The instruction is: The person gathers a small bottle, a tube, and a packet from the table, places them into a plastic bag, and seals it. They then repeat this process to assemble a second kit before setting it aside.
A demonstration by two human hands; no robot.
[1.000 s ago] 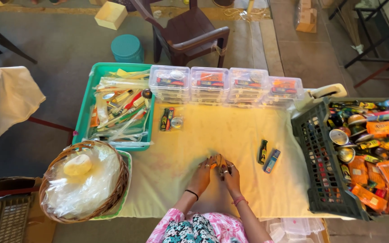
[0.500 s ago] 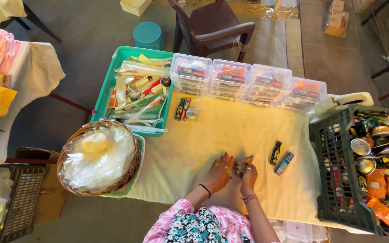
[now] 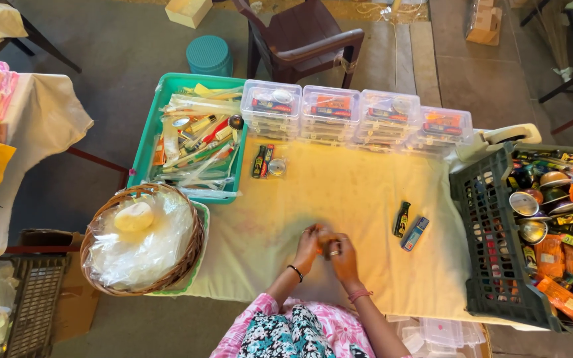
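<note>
My left hand (image 3: pixel 308 246) and my right hand (image 3: pixel 343 254) meet over the cream tablecloth (image 3: pixel 339 192), both closed around a small orange-brown thing (image 3: pixel 327 240) that is mostly hidden by my fingers. To the right of my hands lie a small dark bottle (image 3: pixel 402 219) and a small blue pack (image 3: pixel 416 233), apart from both hands. Farther up the cloth lies a clear packet with small bottles and a round tin (image 3: pixel 268 162).
Four clear lidded boxes (image 3: pixel 356 116) line the table's far edge. A green tray of packets (image 3: pixel 193 136) and a wicker basket lined with plastic (image 3: pixel 142 238) stand on the left. A dark crate of tins and packets (image 3: pixel 499 238) stands on the right. A brown chair (image 3: pixel 303 33) stands beyond.
The view has shifted, so the table sits further right in frame. My hands stay together on the cloth, still working the small thing between them.
</note>
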